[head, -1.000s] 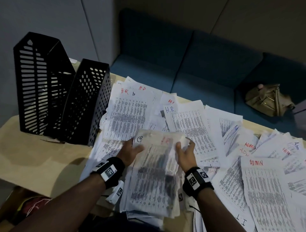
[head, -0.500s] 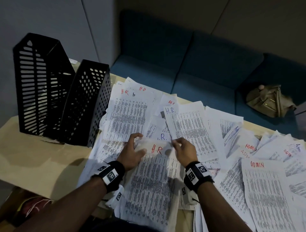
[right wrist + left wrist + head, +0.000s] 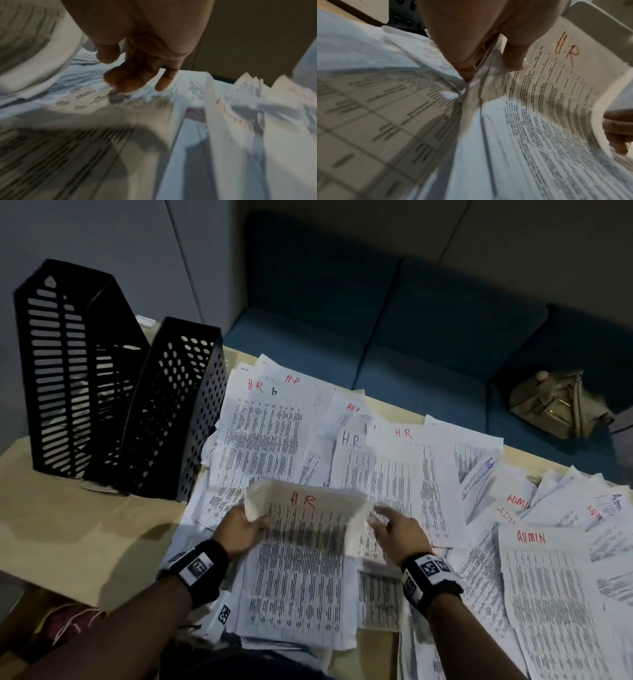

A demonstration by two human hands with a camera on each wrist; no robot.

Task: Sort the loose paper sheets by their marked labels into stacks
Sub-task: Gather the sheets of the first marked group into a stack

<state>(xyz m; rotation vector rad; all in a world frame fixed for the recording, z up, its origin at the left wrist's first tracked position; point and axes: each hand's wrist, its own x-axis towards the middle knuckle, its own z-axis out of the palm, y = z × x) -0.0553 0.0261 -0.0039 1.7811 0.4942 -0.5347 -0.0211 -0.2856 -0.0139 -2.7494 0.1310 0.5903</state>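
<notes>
A stack of printed sheets [image 3: 301, 559] with a red "H.R" on top curls up off the table in front of me. My left hand [image 3: 253, 525] grips its left edge, thumb on top and fingers beneath [image 3: 488, 65]. My right hand [image 3: 387, 522] hovers at the stack's right edge with loose fingers and holds nothing. Its fingertips [image 3: 137, 83] touch the sheets lying below. Behind the stack lies a sheet marked HR in red [image 3: 404, 467] over one marked H.R. in blue. Another HR sheet [image 3: 260, 433] lies further left. ADMIN sheets [image 3: 548, 594] are spread at the right.
Two black perforated file holders [image 3: 78, 371] [image 3: 171, 412] stand on the wooden table [image 3: 85, 525] at the left. Loose paper covers the table's middle and right. A blue sofa [image 3: 376, 337] with a tan bag [image 3: 555, 405] runs behind the table.
The right hand has laid the stack's top HR sheet on the pile behind and come back beside the stack. Another H.R sheet now tops the stack, whose far edge has risen.
</notes>
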